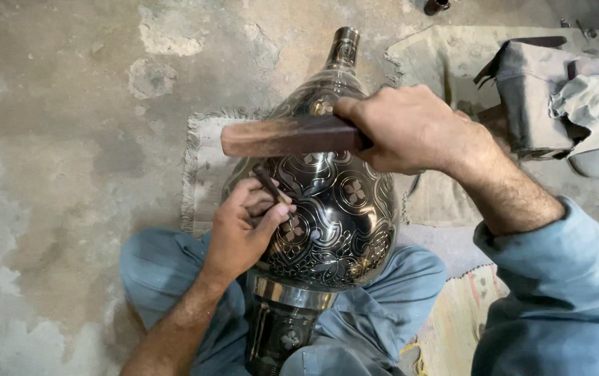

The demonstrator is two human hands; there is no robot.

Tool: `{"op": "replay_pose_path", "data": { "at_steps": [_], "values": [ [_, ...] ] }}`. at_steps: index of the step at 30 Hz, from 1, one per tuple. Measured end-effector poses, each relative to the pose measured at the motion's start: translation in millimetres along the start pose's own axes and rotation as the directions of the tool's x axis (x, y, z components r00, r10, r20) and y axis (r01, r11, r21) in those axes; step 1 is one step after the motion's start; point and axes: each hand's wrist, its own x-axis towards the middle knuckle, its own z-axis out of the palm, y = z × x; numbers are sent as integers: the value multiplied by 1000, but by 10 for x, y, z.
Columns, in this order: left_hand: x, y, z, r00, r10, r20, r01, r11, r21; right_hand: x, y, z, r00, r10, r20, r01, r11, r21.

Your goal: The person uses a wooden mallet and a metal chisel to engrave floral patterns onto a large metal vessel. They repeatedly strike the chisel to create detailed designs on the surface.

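A large dark metal vase (338, 209) with engraved floral patterns lies across my lap, its neck pointing away from me. My left hand (244, 233) pinches a small thin chisel (269, 182) with its tip set against the vase's belly. My right hand (404, 129) grips a wooden mallet block (285, 137), held level just above the chisel's upper end. My legs in blue trousers (160, 268) cradle the vase's base.
A frayed cloth mat (202, 174) lies under the vase on a worn concrete floor (56, 174). A grey bag and crumpled cloth (564, 97) sit at the right. A patterned rug (460, 313) lies by my right knee.
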Motion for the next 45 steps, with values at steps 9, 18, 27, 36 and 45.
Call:
{"op": "replay_pose_path", "data": {
  "at_steps": [9,18,27,36,45],
  "values": [
    [-70,-46,150,983,56,-173,-69,995,-70,140,17,-79,966,-110,-235,97,993,-67],
    [-70,-63,171,977,33,-212,-48,997,-65,460,-397,-345,988,-154,-7,148,961,-233],
    [4,-53,81,994,39,-100,-42,999,-24,413,-219,-208,966,-199,-162,193,980,-50],
    [67,-21,65,996,-51,-67,47,997,-67,419,-163,-126,969,-163,-187,156,986,-52],
    [211,116,-38,982,-80,170,87,996,-35,227,-17,46,986,-128,-107,137,986,90]
  ]
}}
